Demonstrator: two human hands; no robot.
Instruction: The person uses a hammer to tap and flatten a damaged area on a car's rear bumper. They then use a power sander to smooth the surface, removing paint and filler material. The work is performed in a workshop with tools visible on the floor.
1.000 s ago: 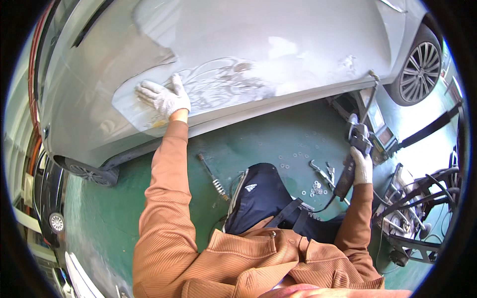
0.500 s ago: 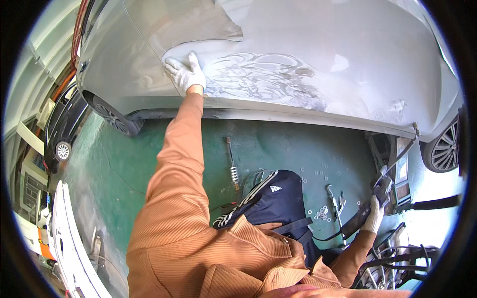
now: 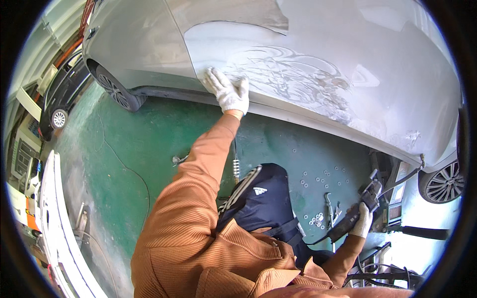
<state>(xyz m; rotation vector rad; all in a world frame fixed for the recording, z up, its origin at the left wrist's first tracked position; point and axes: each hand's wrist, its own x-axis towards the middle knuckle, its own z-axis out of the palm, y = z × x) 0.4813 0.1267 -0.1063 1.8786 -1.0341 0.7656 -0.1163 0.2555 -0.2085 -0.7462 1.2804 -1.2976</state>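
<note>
My left hand (image 3: 227, 92), in a white knit glove, lies with fingers stretched out on the lower part of a grey car door panel (image 3: 308, 37). Its fingertips are close to the door seam. Just right of it is a sanded patch (image 3: 290, 72) with pale, swirling scratch marks. On the right, low beside my knee, my gloved right hand (image 3: 363, 220) grips a dark corded power tool (image 3: 346, 223). The tool's head (image 3: 371, 192) points up and away from me. Its working face cannot be made out.
A slide hammer (image 3: 236, 169) lies on the green floor (image 3: 164, 129) behind my left arm. Loose washers (image 3: 316, 219) and a metal hook tool (image 3: 329, 206) lie right of my knee. A cable (image 3: 136, 174) crosses the floor. A white bumper-like part (image 3: 52, 213) stands at left.
My left hand has slid down the panel toward the door's lower edge, still flat on it. The view has shifted. My right hand keeps its hold on the power tool.
</note>
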